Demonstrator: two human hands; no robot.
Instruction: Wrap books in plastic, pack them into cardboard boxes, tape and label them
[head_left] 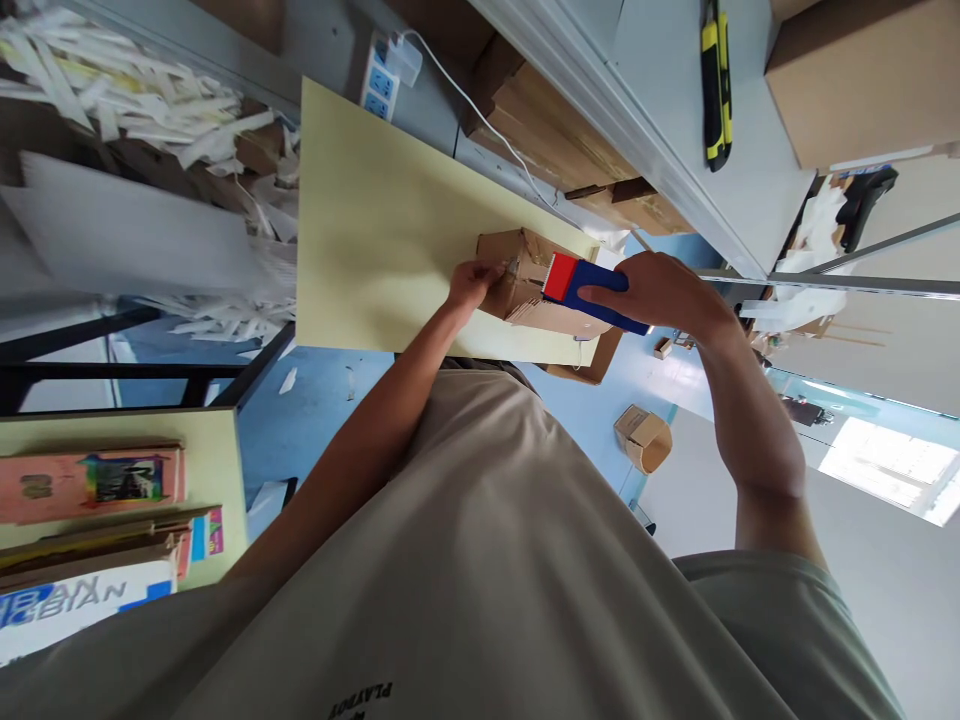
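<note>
A small brown cardboard box (564, 318) with creased flaps and shiny tape patches lies on the pale yellow board (375, 230). My left hand (474, 284) is at the box's left end, its fingers closed on the cardboard there; the fingertips are partly hidden. Over the right part of the box, my right hand (651, 292) grips a flat dark-blue block-like tool (600, 285) with a red end and a pale edge. Thumb and fingers wrap its sides. The red end points left, towards the middle of the box; I cannot tell whether it touches.
A power strip (379, 80) with a white cable lies behind the board. On the grey shelf above is a yellow-black utility knife (716, 90) beside a large carton (870, 85). Paper strips (135, 90) pile up at left. An open carton (643, 440) stands on the blue floor.
</note>
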